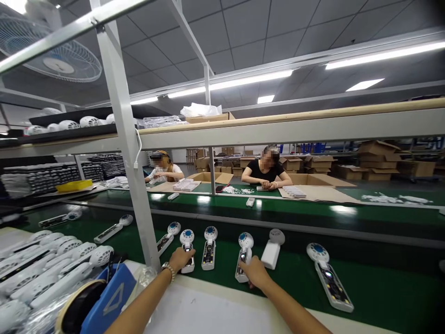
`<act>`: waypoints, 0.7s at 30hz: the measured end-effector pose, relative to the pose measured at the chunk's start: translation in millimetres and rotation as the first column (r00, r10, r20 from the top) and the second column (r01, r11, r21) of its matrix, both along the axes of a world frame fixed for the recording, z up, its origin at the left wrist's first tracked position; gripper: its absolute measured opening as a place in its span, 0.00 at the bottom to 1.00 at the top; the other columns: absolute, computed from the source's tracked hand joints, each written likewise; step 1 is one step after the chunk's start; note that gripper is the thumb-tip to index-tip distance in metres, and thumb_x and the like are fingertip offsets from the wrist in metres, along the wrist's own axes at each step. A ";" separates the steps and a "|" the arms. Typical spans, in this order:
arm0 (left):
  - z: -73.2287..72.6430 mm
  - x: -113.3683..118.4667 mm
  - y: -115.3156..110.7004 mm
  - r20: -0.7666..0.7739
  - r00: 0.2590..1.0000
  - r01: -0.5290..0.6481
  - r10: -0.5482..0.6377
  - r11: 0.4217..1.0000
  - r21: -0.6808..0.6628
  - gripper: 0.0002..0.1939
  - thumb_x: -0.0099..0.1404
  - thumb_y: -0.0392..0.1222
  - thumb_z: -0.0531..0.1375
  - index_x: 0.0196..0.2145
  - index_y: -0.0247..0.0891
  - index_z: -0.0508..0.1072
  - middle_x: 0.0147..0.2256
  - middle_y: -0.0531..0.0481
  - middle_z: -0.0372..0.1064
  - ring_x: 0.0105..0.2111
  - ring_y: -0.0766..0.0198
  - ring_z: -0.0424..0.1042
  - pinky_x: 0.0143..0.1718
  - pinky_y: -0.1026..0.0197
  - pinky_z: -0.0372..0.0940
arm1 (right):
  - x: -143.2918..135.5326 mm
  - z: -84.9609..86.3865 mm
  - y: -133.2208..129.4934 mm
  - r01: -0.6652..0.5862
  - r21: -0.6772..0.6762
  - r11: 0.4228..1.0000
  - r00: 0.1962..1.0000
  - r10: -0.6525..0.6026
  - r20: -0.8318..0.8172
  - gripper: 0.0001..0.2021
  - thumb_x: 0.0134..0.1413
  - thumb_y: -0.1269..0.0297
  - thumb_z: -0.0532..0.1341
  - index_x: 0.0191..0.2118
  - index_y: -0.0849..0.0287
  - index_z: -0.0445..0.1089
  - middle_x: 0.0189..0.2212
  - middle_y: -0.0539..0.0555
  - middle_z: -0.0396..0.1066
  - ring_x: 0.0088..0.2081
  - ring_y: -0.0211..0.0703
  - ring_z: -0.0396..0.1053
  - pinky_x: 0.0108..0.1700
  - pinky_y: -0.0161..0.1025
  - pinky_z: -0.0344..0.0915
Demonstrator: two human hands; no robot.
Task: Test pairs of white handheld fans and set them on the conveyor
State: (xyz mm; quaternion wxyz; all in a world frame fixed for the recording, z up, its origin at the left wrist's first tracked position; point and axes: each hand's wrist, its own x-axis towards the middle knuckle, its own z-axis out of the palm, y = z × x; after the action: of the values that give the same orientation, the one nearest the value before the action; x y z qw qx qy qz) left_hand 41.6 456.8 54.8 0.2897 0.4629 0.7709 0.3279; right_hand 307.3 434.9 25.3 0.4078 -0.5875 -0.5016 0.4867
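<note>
My left hand (181, 258) rests on the near end of an open white fan unit (187, 243) lying on the green conveyor belt (382, 283). My right hand (256, 272) grips the handle end of another open fan unit (244, 255) further right. Between them lies a third unit (209, 247) with its circuit board showing. A closed white unit (273, 248) lies face down just right of my right hand. One more open unit (328, 277) lies at an angle to the far right.
A white upright post (129, 153) stands left of my left hand. White fan shells (52, 269) are heaped at the left, beside a blue tool (109, 297). Two people sit across the belt at a table with cardboard boxes (313, 180). A shelf (278, 127) spans overhead.
</note>
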 end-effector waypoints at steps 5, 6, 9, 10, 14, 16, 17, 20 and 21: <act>10.0 28.3 -20.0 0.394 0.917 0.041 -0.058 0.998 0.051 0.15 0.55 0.53 0.54 0.26 0.35 0.63 0.24 0.47 0.67 0.29 0.56 0.70 0.27 0.60 0.63 | 12.1 16.8 -30.4 -0.173 -0.160 0.972 0.946 0.119 -0.302 0.10 0.46 0.58 0.55 0.24 0.60 0.61 0.13 0.49 0.62 0.11 0.32 0.56 0.12 0.27 0.47; 12.7 37.2 -25.3 0.466 0.880 0.066 -0.094 0.995 0.076 0.15 0.55 0.52 0.54 0.27 0.36 0.63 0.24 0.48 0.67 0.28 0.58 0.70 0.27 0.61 0.64 | 19.1 20.9 -39.6 -0.183 -0.161 0.970 0.930 0.118 -0.348 0.10 0.47 0.58 0.53 0.26 0.60 0.62 0.15 0.50 0.64 0.13 0.32 0.59 0.13 0.27 0.50; 18.1 71.0 -45.3 0.616 0.763 0.133 -0.196 0.980 0.147 0.12 0.53 0.47 0.57 0.31 0.36 0.62 0.26 0.50 0.67 0.28 0.62 0.70 0.31 0.61 0.66 | 41.9 32.3 -67.6 -0.257 -0.102 0.961 0.837 0.169 -0.521 0.10 0.44 0.64 0.56 0.35 0.61 0.63 0.30 0.55 0.72 0.25 0.37 0.70 0.25 0.31 0.64; 18.3 84.0 -53.3 0.649 0.726 0.153 -0.226 0.974 0.167 0.13 0.52 0.45 0.60 0.32 0.37 0.61 0.27 0.50 0.67 0.29 0.62 0.70 0.32 0.60 0.67 | 49.1 35.0 -75.5 -0.297 -0.063 0.953 0.785 0.206 -0.584 0.13 0.42 0.66 0.58 0.38 0.61 0.63 0.36 0.56 0.72 0.30 0.40 0.72 0.29 0.33 0.65; 7.1 135.0 -84.8 0.773 0.514 0.282 -0.372 0.924 0.258 0.24 0.47 0.43 0.65 0.39 0.40 0.57 0.37 0.48 0.67 0.27 0.62 0.70 0.30 0.55 0.68 | 72.1 33.9 -94.1 -0.331 0.039 0.943 0.680 0.267 -0.683 0.30 0.34 0.70 0.64 0.49 0.57 0.57 0.43 0.57 0.69 0.35 0.50 0.73 0.34 0.41 0.66; -5.3 154.2 -96.1 0.822 0.408 0.344 -0.397 0.901 0.264 0.25 0.49 0.43 0.64 0.41 0.41 0.56 0.39 0.47 0.66 0.26 0.62 0.70 0.28 0.55 0.67 | 80.6 25.5 -97.2 -0.264 0.024 0.964 0.691 0.207 -0.693 0.37 0.33 0.70 0.66 0.53 0.55 0.51 0.42 0.57 0.69 0.37 0.53 0.72 0.36 0.44 0.66; -12.4 161.3 -100.2 0.840 0.377 0.369 -0.390 0.895 0.250 0.24 0.50 0.42 0.63 0.42 0.41 0.55 0.39 0.46 0.65 0.27 0.62 0.70 0.28 0.55 0.67 | 84.3 20.0 -98.1 -0.225 0.006 0.974 0.691 0.164 -0.704 0.39 0.33 0.69 0.66 0.54 0.55 0.48 0.42 0.58 0.70 0.38 0.54 0.71 0.38 0.46 0.65; -30.9 172.5 -107.7 0.851 0.335 0.431 -0.404 0.869 0.242 0.22 0.52 0.38 0.60 0.42 0.41 0.54 0.39 0.47 0.65 0.32 0.59 0.70 0.34 0.54 0.66 | 93.9 2.6 -101.6 -0.141 -0.067 0.988 0.670 0.046 -0.741 0.39 0.35 0.68 0.66 0.54 0.57 0.48 0.40 0.58 0.71 0.43 0.54 0.69 0.42 0.47 0.65; -34.7 173.5 -109.3 0.842 0.334 0.448 -0.423 0.858 0.253 0.22 0.52 0.36 0.60 0.42 0.40 0.54 0.37 0.48 0.65 0.34 0.58 0.70 0.37 0.54 0.65 | 96.5 -2.2 -103.1 -0.129 -0.079 0.989 0.662 0.026 -0.749 0.37 0.35 0.68 0.67 0.53 0.58 0.50 0.40 0.59 0.71 0.44 0.54 0.69 0.43 0.47 0.64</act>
State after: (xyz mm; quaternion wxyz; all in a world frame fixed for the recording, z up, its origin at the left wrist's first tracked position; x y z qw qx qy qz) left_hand 215.1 347.5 20.1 0.7241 0.4122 0.3621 0.4179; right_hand 403.7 331.8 23.2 0.5184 -0.3394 -0.2839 0.7317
